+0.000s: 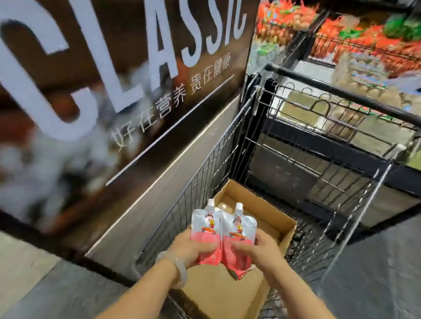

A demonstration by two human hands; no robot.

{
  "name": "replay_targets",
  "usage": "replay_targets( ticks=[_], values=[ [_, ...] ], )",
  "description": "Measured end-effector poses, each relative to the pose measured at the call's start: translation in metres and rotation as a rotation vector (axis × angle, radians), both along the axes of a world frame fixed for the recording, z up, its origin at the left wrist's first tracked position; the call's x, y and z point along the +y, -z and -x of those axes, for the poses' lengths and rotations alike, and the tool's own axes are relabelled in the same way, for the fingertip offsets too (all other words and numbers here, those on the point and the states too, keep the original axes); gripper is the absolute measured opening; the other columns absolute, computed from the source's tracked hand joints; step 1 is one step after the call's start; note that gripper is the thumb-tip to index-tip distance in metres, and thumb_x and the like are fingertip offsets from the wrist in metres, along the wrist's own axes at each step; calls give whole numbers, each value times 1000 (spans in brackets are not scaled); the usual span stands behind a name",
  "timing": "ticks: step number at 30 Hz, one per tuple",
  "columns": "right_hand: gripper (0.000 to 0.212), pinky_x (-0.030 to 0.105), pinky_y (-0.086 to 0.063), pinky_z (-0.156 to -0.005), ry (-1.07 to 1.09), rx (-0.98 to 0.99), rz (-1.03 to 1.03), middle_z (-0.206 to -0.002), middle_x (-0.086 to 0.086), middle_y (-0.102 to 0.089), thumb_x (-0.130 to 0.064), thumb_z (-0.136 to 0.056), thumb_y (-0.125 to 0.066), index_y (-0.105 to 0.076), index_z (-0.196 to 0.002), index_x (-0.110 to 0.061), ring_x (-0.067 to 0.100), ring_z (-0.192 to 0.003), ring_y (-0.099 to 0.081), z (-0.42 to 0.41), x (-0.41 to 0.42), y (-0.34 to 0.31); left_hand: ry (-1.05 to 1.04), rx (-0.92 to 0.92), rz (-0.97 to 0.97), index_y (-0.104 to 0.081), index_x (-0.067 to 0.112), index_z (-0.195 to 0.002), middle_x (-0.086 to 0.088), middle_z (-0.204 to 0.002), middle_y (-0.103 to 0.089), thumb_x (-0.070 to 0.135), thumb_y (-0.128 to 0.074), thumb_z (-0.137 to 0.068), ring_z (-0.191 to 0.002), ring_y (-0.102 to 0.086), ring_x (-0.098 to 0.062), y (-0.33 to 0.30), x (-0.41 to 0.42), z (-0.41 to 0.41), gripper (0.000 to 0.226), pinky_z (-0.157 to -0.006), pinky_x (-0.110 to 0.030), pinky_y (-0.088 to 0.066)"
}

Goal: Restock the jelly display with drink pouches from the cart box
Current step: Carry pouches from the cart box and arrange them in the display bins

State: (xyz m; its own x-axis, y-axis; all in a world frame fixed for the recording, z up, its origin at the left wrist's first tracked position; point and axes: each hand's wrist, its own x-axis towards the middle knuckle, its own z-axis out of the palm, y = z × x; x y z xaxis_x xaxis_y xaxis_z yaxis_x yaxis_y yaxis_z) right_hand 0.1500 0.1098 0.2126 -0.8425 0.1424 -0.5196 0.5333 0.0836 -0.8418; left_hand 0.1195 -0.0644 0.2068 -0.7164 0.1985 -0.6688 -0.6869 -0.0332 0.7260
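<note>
Two drink pouches, silver on top and red below with white caps and a cartoon figure, are held side by side above the open cardboard box (pixel 272 216) in the wire cart (pixel 219 164). My left hand (pixel 192 249) grips the left pouch (pixel 206 228) by its lower half. My right hand (pixel 257 249) grips the right pouch (pixel 239 233) the same way. Both pouches stand upright with caps pointing away from me. More pouches lie dimly inside the box, too blurred to make out.
A tall dark display panel (pixel 92 86) with large white letters stands close on the left of the cart. Beyond the cart handle (pixel 347 93) are shelves of orange and green packets (pixel 369 36) and egg cartons (pixel 363 72). Grey floor (pixel 380 275) lies to the right.
</note>
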Motion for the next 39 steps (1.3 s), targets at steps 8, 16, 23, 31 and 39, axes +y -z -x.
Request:
replay_targets(
  ticks=[8,16,23,31,39],
  values=[
    [22,19,-50,-49,-412,20,159,-75,7,-70,6,-79,-67,-63,-99,-1,10,-57,-67,-66,-66,-49,-393,43,-40,-64,1,-92,-15,-80,-69,-14,-71,-66,-60,-67,-21,-35,-71,-141,31,-58,-33,-57],
    [30,26,-55,-59,-807,7,270,-90,13,-72,2,-74,-72,-65,-103,-1,19,-71,-69,-149,-209,-78,-798,180,-1,-65,1,-94,-10,-81,-70,-18,-58,-79,-63,-68,-16,-64,-185,-285,26,-60,-29,-58],
    [18,27,-53,-61,-1175,41,264,-81,5,-68,4,-81,-65,-64,-93,-10,15,-66,-64,-291,-339,-100,-1110,268,23,-64,4,-96,-5,-75,-72,-13,-57,-83,-59,-69,-12,-99,-267,-474,23,-55,-24,-58],
    [24,34,-53,-74,-1461,120,338,-90,7,-69,3,-81,-66,-66,-100,-12,21,-81,-65,-499,-453,-134,-1415,357,87,-58,4,-121,-23,-119,-64,-10,-60,-81,-110,-60,-40,-128,-337,-700,42,-97,-53,-48],
    [30,35,-53,-76,-1707,105,421,-95,5,-70,3,-80,-66,-64,-107,-10,19,-83,-65,-689,-541,-146,-1736,424,130,-61,5,-116,-15,-104,-69,-11,-60,-82,-88,-67,-27,-149,-370,-897,38,-70,-37,-58]
  ],
)
